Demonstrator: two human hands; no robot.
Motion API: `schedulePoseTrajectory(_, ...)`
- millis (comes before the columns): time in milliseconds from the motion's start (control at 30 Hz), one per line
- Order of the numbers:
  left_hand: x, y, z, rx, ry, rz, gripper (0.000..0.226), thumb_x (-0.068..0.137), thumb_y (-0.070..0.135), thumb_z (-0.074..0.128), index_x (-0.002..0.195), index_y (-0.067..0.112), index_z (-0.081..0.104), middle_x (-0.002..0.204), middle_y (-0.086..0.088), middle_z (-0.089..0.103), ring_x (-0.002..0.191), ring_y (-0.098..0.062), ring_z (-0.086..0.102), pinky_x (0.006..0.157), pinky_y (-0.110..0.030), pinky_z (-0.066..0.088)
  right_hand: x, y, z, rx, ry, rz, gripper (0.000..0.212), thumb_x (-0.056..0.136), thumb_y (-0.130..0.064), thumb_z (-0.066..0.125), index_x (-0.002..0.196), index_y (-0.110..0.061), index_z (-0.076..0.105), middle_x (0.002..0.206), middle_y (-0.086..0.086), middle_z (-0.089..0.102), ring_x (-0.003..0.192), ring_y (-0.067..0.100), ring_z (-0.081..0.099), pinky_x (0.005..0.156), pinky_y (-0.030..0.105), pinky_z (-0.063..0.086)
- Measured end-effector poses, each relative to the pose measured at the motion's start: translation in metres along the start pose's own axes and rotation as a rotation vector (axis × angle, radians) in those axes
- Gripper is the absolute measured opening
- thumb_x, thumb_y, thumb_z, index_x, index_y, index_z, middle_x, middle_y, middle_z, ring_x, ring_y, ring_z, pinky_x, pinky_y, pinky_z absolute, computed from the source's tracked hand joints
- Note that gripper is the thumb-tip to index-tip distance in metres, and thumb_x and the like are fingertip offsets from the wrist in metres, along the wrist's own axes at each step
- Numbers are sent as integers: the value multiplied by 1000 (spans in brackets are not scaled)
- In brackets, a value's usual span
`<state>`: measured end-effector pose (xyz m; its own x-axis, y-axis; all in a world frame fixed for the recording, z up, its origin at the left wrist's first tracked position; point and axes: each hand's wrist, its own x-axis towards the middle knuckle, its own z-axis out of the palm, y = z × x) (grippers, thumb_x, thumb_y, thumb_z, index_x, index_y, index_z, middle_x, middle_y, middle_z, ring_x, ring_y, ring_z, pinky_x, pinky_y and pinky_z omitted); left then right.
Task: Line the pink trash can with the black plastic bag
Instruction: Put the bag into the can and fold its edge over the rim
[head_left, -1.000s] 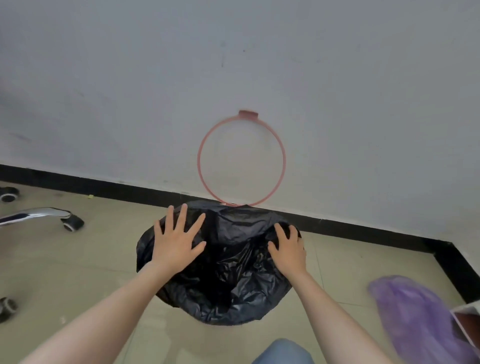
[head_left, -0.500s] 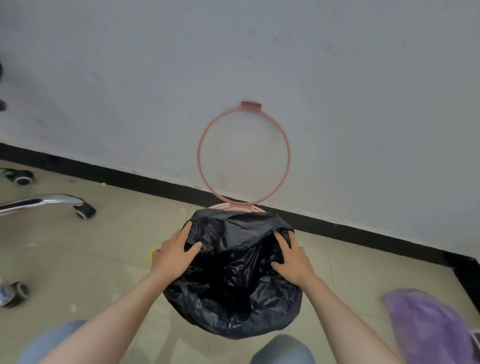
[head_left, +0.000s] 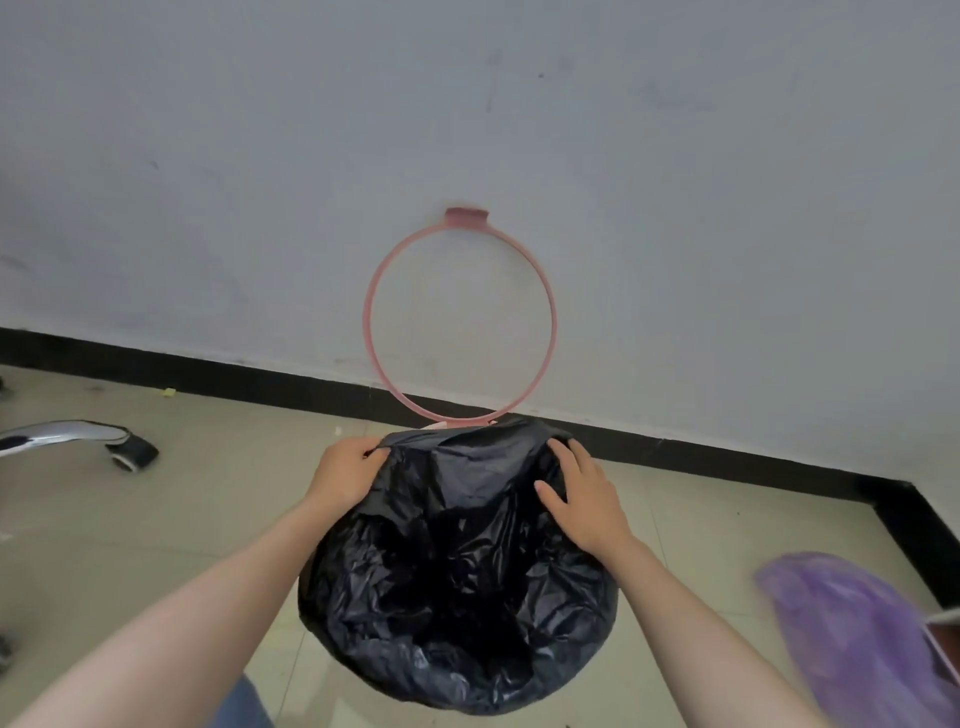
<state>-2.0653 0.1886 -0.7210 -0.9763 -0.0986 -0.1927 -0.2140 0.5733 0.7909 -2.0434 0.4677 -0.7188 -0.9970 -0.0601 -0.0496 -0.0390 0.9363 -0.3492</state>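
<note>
The black plastic bag (head_left: 457, 587) covers the pink trash can, draped over its rim and sunk into its mouth. Only a sliver of the can's pink rim (head_left: 436, 424) shows at the back. The can's pink ring (head_left: 460, 317) is flipped up against the white wall. My left hand (head_left: 345, 470) pinches the bag's edge at the back left of the rim. My right hand (head_left: 584, 499) lies on the bag at the back right, fingers spread and curled over the edge.
A black baseboard (head_left: 208, 371) runs along the wall and turns a corner at the right. A chrome chair leg with a caster (head_left: 130, 452) sits on the tiled floor at left. A purple plastic bag (head_left: 857, 639) lies at the lower right.
Both hands have moved toward the back of the rim. My left hand went from flat and open to pinching the bag's edge. The view has come closer to the can.
</note>
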Motion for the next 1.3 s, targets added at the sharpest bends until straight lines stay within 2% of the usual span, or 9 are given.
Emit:
schedulePoseTrajectory(100, 8, -4, -2, -244, 17, -129, 32, 94, 11, 47, 64, 6, 59, 78, -19, 60, 77, -25, 54, 68, -30, 33, 14, -6, -2, 93, -101, 24, 58, 95, -41, 45, 145, -34, 17, 156, 10, 16, 135, 32, 32, 109, 43, 33)
schedulePoseTrajectory(333, 19, -10, 3, -700, 52, -590, 13, 86, 5, 60, 96, -3, 60, 90, -18, 59, 84, -29, 54, 74, -34, 42, 32, -4, 3, 0, -285, 136, 55, 93, -52, 40, 142, -46, 15, 144, 17, 29, 123, 37, 43, 105, 46, 37)
schedulePoseTrajectory(433, 19, -9, -3, -610, 120, -484, 9, 87, 1, 56, 91, -3, 62, 89, -17, 61, 93, -30, 56, 80, -36, 45, 34, -6, -4, -5, -231, 125, 52, 93, -51, 42, 140, -44, 23, 144, 17, 27, 127, 38, 36, 107, 46, 35)
schedulePoseTrajectory(533, 16, -6, -2, -203, 224, -257, 35, 88, 8, 50, 122, 8, 56, 128, -17, 55, 120, -35, 47, 102, -45, 41, 35, -13, -9, -130, -71, 52, 51, 93, -51, 40, 141, -40, 26, 152, 14, 21, 135, 36, 24, 105, 46, 33)
schedulePoseTrajectory(700, -1, 11, 12, 266, 369, 140, 40, 87, 13, 48, 126, 14, 53, 143, -11, 41, 132, -30, 31, 103, -44, 31, 38, -24, 2, -213, -280, -3, 54, 94, -56, 33, 143, -39, 21, 157, 8, 9, 140, 33, 15, 112, 49, 27)
schedulePoseTrajectory(833, -5, 10, 30, 598, 41, 235, 52, 95, 33, 37, 142, 14, 29, 155, -4, 23, 143, -22, 18, 111, -40, 25, 41, -32, 7, -280, -283, 7, 54, 93, -58, 30, 143, -43, 14, 157, 12, 4, 140, 37, 14, 112, 50, 26)
schedulePoseTrajectory(967, 2, 11, 28, 384, -47, 115, 34, 95, 26, 39, 125, 11, 45, 127, -14, 56, 111, -31, 54, 86, -37, 45, 33, -27, 2, -137, -256, -32, 56, 94, -53, 37, 144, -42, 13, 157, 14, 1, 143, 35, 6, 116, 48, 16)
schedulePoseTrajectory(1167, 12, 9, 26, 296, 8, 149, 39, 95, 29, 44, 134, 26, 48, 130, -4, 61, 116, -28, 55, 89, -32, 46, 28, -20, 3, -242, -222, -110, 68, 92, -38, 51, 144, -43, 8, 157, 13, 5, 139, 36, 18, 109, 48, 29)
schedulePoseTrajectory(1300, 20, 8, 25, 158, 26, 66, 39, 97, 29, 38, 76, 12, 67, 83, -11, 69, 90, -33, 61, 70, -32, 41, 34, -21, 9, -262, -235, -45, 70, 88, -46, 50, 144, -42, 8, 155, 7, 10, 134, 36, 23, 102, 49, 32)
